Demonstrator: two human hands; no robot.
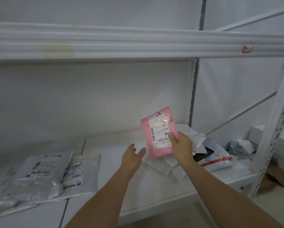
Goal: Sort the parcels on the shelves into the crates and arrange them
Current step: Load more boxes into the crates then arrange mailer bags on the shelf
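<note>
White shelving (pixel 138 46) fills the view. Clear-bagged parcels (pixel 44 176) lie left of both hands. Lifted upright, the pink parcel (pixel 159 132) is pinched by the right hand (pixel 181 145); the spread left hand (pixel 132 156) should support its floppy lower edge (no crate visible).

Both arms stretched out forward, hands close together

From my feed the right hand (pixel 181 146) is raised, thumb in front and fingers curled behind, pinching the pink parcel (pixel 159 134) by its lower right edge so it stands upright above the fingertips. The left hand (pixel 133 156) floats just beside it, palm turned toward it, fingers loose, holding nothing.
</note>
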